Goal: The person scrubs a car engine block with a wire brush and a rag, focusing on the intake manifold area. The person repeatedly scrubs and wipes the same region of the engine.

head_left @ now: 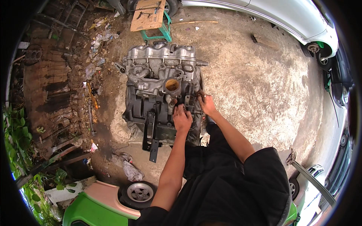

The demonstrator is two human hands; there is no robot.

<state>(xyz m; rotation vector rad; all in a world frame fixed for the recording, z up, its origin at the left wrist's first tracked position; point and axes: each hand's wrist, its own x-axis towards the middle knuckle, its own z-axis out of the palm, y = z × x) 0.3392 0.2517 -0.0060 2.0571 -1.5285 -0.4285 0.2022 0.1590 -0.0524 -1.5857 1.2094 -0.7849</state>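
Note:
A grey metal car engine [160, 64] stands on the ground in front of me, with a round, brown-lined opening [172, 86] on its near upper side. My left hand [182, 119] lies against the dark block just below that opening, fingers bent and close together; whatever they grip is hidden. At the block's right end, my right hand [206, 104] has its fingertips and thumb drawn together against the metal. The small part between them is too small to make out. A black metal bracket [149, 132] sticks out toward me, left of my left hand.
Beyond the engine is a green stool [164, 31] with a cardboard sheet [148, 17] and a dark tool on top. A silver car [279, 17] stands at the far right. A loose wheel [139, 192] and a rag [132, 171] lie at the near left. Litter lines the left side.

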